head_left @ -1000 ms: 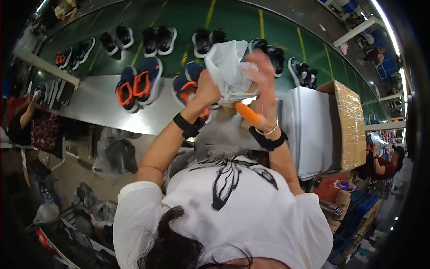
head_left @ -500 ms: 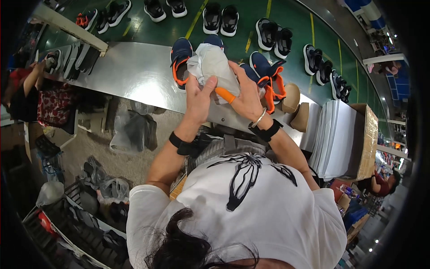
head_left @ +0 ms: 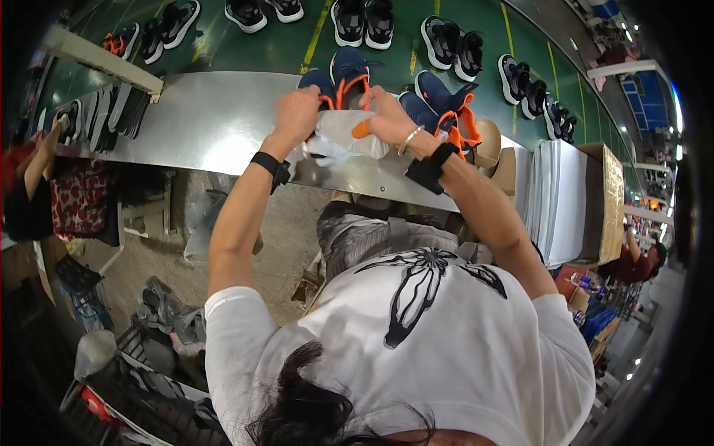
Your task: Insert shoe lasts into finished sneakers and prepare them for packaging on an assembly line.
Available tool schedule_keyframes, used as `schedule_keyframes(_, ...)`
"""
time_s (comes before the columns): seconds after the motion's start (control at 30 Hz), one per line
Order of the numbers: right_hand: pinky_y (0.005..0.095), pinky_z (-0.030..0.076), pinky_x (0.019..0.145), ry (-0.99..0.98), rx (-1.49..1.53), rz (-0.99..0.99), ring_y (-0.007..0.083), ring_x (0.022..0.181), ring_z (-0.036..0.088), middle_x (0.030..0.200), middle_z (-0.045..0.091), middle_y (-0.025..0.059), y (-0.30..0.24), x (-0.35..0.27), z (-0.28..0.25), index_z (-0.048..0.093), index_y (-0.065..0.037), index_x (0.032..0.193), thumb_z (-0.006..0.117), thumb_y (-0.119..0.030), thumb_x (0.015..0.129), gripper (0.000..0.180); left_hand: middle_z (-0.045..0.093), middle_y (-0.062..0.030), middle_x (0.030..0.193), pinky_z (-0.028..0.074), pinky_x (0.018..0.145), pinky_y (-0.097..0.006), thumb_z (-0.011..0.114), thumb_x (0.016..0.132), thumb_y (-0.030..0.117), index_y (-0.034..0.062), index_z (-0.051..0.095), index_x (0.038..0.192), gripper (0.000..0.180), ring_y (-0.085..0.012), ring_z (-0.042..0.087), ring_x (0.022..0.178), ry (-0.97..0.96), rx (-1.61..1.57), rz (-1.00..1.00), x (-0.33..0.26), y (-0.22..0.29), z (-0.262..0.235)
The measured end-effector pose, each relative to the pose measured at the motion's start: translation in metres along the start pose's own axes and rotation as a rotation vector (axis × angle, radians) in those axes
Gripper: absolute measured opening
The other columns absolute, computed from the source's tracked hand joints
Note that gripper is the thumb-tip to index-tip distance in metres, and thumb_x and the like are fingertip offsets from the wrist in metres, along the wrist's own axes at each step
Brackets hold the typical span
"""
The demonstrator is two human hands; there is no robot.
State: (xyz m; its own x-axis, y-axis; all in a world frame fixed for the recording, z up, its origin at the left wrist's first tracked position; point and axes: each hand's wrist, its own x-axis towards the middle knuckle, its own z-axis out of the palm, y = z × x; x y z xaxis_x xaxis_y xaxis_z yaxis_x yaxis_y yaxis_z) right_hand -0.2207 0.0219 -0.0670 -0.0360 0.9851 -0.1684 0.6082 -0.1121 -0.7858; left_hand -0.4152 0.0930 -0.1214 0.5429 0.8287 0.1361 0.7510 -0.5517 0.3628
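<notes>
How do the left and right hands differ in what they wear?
The right hand has an orange cover on its thumb; the left hand shows none. A pale bracelet circles the right hand's wrist; none shows at the left hand's. Both wear black wrist bands.

We see the left hand (head_left: pixel 299 115) with its fingers at a navy shoe (head_left: pixel 316 79); whether they grip it, we cannot tell. The right hand (head_left: pixel 385 117) has its fingertips by the orange-lined opening of the mate (head_left: pixel 346 65), its thumb in an orange cap (head_left: pixel 361 129) against a white wad (head_left: pixel 346 134) between the hands. To the right on the metal desk (head_left: pixel 216 111) we find another navy pair (head_left: pixel 437 97), and farther right, white sheets (head_left: pixel 554 197) beside a carton (head_left: pixel 613 197).
</notes>
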Motion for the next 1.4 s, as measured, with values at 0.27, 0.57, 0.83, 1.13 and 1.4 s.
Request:
schedule_keyframes(0.27,0.0474,0.049,0.073,-0.116,-0.325,-0.028,0.0445,0.078,0.061,0.077,0.06,0.0271,-0.009,-0.01,0.013,0.044,0.002,0.095,0.06,-0.007,0.06,0.039,0.062,-0.016,0.069,0.046,0.057,-0.042,0.063,0.08,0.013,0.0037,0.058,0.082,0.011,-0.0337,0.061,0.066,0.064,-0.23,0.177,-0.034,0.03,0.002)
schedule_keyframes(0.57,0.0508,0.046,0.071,-0.053,-0.241,-0.155,0.0466,0.08,0.058,0.084,0.058,0.029,0.03,-0.021,0.045,0.036,0.001,0.106,0.064,-0.016,0.074,0.046,0.059,-0.013,0.058,0.043,0.049,-0.039,0.06,0.087,0.021,0.0043,0.057,0.078,0.019,-0.0325,0.059,0.055,0.281,-0.43,-0.032,-0.036,0.048,0.03)
schedule_keyframes(0.83,0.0452,0.044,0.083,-0.2,-0.169,-0.157,0.0457,0.106,0.049,0.115,0.047,0.0289,0.039,-0.044,0.038,0.029,0.005,0.127,0.065,-0.017,0.081,0.062,0.062,-0.0141,0.074,0.043,0.059,-0.041,0.059,0.086,0.019,0.0037,0.054,0.083,0.017,-0.0326,0.059,0.07,0.055,-0.29,0.046,-0.031,0.068,0.014)
schedule_keyframes(1.13,0.0388,0.043,0.087,-0.444,-0.792,-0.387,0.0337,0.105,0.049,0.104,0.054,0.0198,0.035,-0.064,0.033,0.059,0.003,0.092,0.07,-0.019,0.064,0.038,0.054,-0.0104,0.073,0.038,0.07,-0.039,0.059,0.083,0.014,0.0029,0.053,0.081,0.012,-0.0286,0.051,0.078,0.058,-0.153,0.356,-0.02,0.091,0.008)
schedule_keyframes(1.4,0.0399,0.045,0.084,-0.164,-0.413,-0.41,0.0326,0.097,0.054,0.103,0.057,0.0151,0.051,-0.059,0.012,0.062,-0.003,0.093,0.067,-0.019,0.068,0.03,0.054,-0.0087,0.071,0.041,0.062,-0.04,0.064,0.08,0.014,0.0044,0.057,0.076,0.012,-0.0275,0.053,0.07,0.227,-0.465,0.143,-0.014,0.128,0.015)
